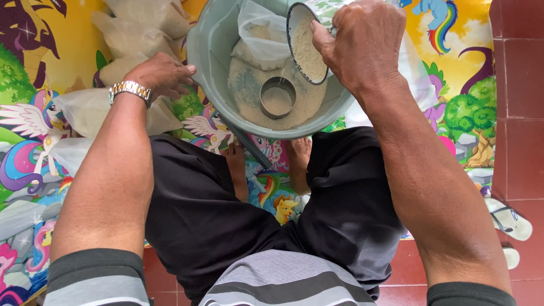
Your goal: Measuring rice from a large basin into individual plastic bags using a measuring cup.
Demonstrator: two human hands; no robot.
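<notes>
My right hand point(362, 42) grips a round metal can point(307, 48) full of pale grain, tilted over a clear plastic bag point(262, 39) that stands inside a grey-green basin point(211, 54). The basin holds a layer of the same grain and a second metal can point(277, 97) standing upright in it. My left hand point(161, 75), with a metal watch on the wrist, rests palm down on filled plastic bags point(93, 110) left of the basin and holds nothing.
More filled clear bags point(144, 28) are piled at the upper left on a colourful cartoon mat point(34, 153). My crossed legs in dark shorts lie below the basin. Red floor tiles and a sandal point(510, 218) lie at the right.
</notes>
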